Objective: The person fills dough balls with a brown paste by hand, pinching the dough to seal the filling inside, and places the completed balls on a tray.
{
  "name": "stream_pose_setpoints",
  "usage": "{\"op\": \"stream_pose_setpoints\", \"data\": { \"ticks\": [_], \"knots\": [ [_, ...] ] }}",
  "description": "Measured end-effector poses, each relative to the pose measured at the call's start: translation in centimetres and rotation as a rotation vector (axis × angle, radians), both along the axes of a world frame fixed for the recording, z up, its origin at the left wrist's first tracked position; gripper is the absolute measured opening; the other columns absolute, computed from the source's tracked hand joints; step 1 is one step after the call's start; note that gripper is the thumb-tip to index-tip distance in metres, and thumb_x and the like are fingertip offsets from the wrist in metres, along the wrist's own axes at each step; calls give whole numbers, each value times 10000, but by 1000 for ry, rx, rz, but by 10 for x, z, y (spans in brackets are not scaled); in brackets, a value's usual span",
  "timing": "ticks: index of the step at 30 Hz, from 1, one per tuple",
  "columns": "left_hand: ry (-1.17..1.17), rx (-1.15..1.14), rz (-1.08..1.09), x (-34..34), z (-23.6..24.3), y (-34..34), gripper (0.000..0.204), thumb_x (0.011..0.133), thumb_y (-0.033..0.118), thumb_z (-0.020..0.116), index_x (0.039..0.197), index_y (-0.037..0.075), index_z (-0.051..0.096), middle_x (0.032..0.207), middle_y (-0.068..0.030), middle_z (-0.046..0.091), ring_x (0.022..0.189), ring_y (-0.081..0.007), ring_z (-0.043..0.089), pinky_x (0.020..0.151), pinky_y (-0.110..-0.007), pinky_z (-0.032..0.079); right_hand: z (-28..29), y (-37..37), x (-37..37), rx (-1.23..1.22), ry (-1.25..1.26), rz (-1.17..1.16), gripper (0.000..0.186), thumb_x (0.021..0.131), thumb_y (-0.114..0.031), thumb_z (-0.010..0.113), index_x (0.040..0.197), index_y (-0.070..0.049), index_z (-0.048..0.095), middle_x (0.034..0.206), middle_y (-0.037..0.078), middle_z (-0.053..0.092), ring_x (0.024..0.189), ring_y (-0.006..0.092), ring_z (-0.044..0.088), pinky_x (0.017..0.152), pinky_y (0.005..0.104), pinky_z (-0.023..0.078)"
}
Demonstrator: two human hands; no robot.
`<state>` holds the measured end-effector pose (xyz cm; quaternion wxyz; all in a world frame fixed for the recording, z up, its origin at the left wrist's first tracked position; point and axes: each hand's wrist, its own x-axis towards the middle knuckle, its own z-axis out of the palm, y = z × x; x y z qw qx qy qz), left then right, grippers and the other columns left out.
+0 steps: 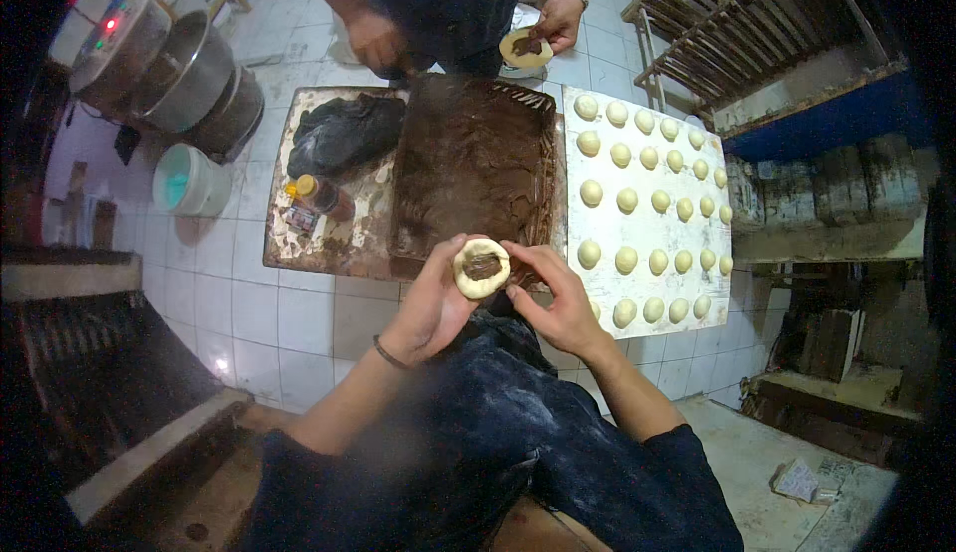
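A round of pale dough (474, 291), cupped around dark brown filling (485, 266), rests in the palm and fingers of my left hand (428, 308). Its rim is raised and the filling shows through the opening. My right hand (565, 305) grips the dough's right edge with its fingertips; the thumb is lower down beside it. Just beyond my hands is a large tray (403, 179) spread with the same brown filling. Across from me, a person's hand (563, 22) holds a flat dough disc (518, 49) with filling on it; their other hand (376, 44) is at the tray's far left.
On the right, a white board (605, 228) carries rows of dough balls (626, 201). A dark cloth (347, 134) and a bottle (327, 197) lie left of the tray. Farther left are a metal mixer bowl (184, 79) and a white bucket (194, 182). A slatted rack (722, 14) stands far right.
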<state>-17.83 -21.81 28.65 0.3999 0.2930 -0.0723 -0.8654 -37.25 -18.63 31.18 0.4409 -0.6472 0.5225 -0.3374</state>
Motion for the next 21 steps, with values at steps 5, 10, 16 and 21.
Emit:
{"op": "stream_pose_setpoints", "data": {
  "ticks": [5, 10, 16, 21],
  "knots": [
    [-98, -50, -35, -10, -5, 5, 377, 1030, 371, 510, 1240, 65, 574, 1174, -75, 626, 1129, -185, 590, 1018, -349, 448, -5, 7, -4, -159, 80, -15, 380, 863, -32, 700, 1241, -45, 665, 1083, 135, 633, 978, 266, 652, 860, 333, 522],
    [-166, -144, -175, -8, 4, 6, 385, 1048, 387, 475, 1258, 77, 565, 1142, -48, 620, 1091, -160, 589, 993, -331, 446, 10, 0, -7, -127, 57, -29, 385, 837, -75, 775, 1209, -39, 681, 1071, 109, 656, 978, 210, 657, 841, 314, 534],
    [-186, -227, -366, -2, 11, 1, 405, 1060, 371, 444, 1317, 68, 524, 1181, -47, 583, 1101, -139, 562, 944, -309, 469, 8, 2, -6, -178, 29, 49, 246, 825, -97, 787, 1059, -42, 737, 1053, 120, 663, 1023, 253, 660, 884, 335, 527],
    [-185, -279, -230, 8, 33, 6, 440, 1038, 191, 467, 1447, 34, 420, 1311, -66, 553, 1160, -152, 552, 971, -303, 471, 5, 7, -12, 26, -192, -120, 204, 859, -43, 754, 1057, -4, 727, 1150, 103, 658, 947, 196, 674, 879, 308, 527]
  ]
}}
